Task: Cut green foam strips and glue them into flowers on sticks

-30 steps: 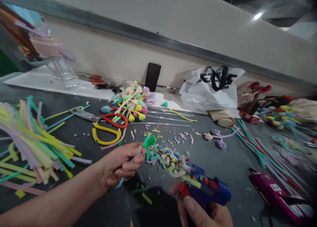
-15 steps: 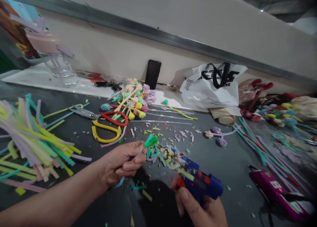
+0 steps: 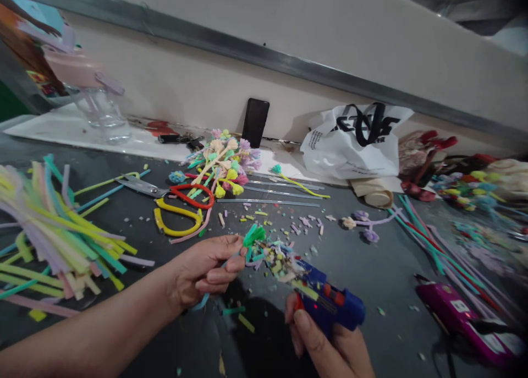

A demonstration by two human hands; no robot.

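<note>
My left hand (image 3: 212,270) pinches a light blue pipe cleaner stem with a small green pipe cleaner flower (image 3: 254,234) at its top end. The stem's lower end sticks out below my fingers. My right hand (image 3: 325,339) is wrapped round a blue glue gun (image 3: 334,301) with a red trigger and a small red light. The gun points left; its nozzle end is hard to make out among the colourful clippings (image 3: 280,257) behind it. Scissors (image 3: 181,202) with one red and one yellow handle lie beyond my left hand.
Cut pipe cleaners (image 3: 61,229) are heaped at the left. Finished flowers (image 3: 225,166), clear glue sticks (image 3: 272,193) and a phone (image 3: 256,122) stand or lie toward the back. A white bag (image 3: 350,147), a purple flower sprig (image 3: 367,224) and a magenta device (image 3: 457,317) are at the right.
The glue gun in my right hand has shifted slightly left and turned a little. My left hand stays nearly in place, and the green flower's tip is now slightly farther right.
</note>
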